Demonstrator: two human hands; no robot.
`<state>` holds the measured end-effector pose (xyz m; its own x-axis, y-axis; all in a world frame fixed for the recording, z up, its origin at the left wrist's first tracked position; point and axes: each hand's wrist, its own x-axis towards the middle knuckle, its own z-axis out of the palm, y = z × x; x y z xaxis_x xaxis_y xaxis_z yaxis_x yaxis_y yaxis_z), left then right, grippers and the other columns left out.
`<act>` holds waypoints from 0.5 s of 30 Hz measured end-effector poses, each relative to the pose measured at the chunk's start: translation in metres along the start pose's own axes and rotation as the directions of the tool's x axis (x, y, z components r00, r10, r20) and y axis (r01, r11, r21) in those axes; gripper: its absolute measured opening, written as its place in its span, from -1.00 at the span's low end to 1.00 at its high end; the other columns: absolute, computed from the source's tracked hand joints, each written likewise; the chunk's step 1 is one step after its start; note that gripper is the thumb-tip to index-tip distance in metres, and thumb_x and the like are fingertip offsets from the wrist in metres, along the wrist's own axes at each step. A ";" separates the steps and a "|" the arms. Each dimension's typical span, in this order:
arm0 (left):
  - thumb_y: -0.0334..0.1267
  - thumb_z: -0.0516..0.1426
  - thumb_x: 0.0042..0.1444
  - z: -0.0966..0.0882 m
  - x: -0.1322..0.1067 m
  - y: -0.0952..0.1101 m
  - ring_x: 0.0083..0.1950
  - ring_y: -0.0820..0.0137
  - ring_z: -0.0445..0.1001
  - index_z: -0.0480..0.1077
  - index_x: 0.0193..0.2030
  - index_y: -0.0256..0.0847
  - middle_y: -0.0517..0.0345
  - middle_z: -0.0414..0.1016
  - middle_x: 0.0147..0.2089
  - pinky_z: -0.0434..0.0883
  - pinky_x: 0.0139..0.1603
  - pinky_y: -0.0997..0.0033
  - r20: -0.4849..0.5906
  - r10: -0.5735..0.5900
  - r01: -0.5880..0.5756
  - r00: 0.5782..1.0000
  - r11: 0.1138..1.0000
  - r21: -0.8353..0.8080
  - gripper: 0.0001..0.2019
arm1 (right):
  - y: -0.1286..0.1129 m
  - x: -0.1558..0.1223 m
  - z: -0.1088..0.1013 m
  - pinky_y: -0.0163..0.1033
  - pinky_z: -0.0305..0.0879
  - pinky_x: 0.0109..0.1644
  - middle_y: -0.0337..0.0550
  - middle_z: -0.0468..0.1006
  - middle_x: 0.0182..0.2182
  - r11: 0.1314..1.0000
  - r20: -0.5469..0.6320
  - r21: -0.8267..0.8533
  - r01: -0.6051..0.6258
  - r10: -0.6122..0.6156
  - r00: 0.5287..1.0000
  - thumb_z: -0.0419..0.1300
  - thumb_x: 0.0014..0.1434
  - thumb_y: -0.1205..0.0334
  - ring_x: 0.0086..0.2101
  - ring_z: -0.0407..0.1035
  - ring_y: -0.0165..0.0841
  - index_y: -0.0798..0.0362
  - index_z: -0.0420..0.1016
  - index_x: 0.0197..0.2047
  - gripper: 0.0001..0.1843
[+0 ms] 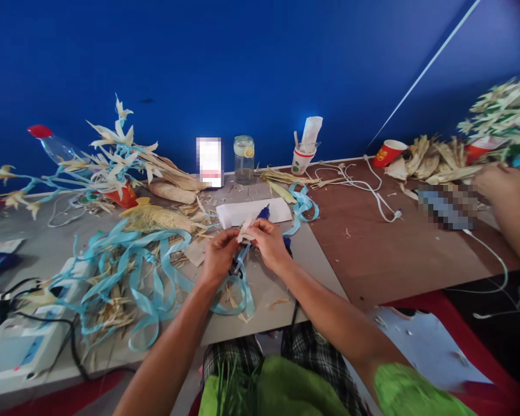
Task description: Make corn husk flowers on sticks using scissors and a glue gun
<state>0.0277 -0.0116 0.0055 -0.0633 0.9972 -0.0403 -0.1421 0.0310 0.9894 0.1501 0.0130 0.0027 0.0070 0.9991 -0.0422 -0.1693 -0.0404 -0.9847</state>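
My left hand and my right hand meet at the middle of the grey table, fingers pinched together on a small pale corn-husk piece. A light blue ribbon hangs down between my hands. Under them lies a blue glue gun, its tip pointing at a white folded paper.
A tangle of blue ribbon and husk scraps lies left. Blue stems with husk flowers stand behind it, with a jar, a paper cup and white cables. Another person's arm works on the brown table at right.
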 end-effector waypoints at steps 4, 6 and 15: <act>-0.30 0.23 -0.15 0.001 0.000 -0.001 -0.55 0.58 0.23 0.46 -0.38 -0.27 0.28 0.38 -0.54 0.19 -0.49 0.56 -0.023 0.017 -0.018 1.000 1.000 -0.013 -0.85 | -0.004 -0.002 0.001 -0.34 0.01 -0.50 -0.34 0.24 -0.67 1.000 0.010 0.008 -0.011 0.011 1.000 0.19 -0.12 0.12 -0.58 0.08 -0.49 0.03 0.17 -0.63 -0.73; -0.30 0.21 -0.12 0.002 -0.001 -0.001 -0.54 0.58 0.23 0.45 -0.38 -0.26 0.28 0.38 -0.53 0.18 -0.49 0.56 -0.027 0.030 -0.030 0.999 1.000 -0.008 -0.87 | -0.006 -0.004 0.002 -0.34 -0.05 -0.53 -0.36 0.21 -0.69 0.999 0.027 0.046 -0.018 0.017 0.999 0.20 -0.12 0.14 -0.62 0.03 -0.52 0.04 0.17 -0.65 -0.72; -0.32 0.11 -0.01 0.000 -0.003 0.002 -0.41 0.47 0.34 0.45 -0.36 -0.24 0.18 0.46 -0.43 0.26 -0.35 0.48 -0.098 0.237 -0.199 0.967 0.935 0.295 -0.90 | -0.013 -0.009 0.006 -0.33 0.00 -0.53 -0.33 0.30 -0.68 0.966 0.166 0.237 -0.100 0.061 0.984 0.22 -0.09 0.13 -0.66 0.11 -0.53 0.07 0.36 -0.57 -0.80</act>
<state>0.0276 -0.0143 0.0077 -0.1913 0.9645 0.1818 0.1708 -0.1497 0.9739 0.1458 0.0047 0.0167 -0.1670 0.9832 -0.0739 -0.3981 -0.1359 -0.9072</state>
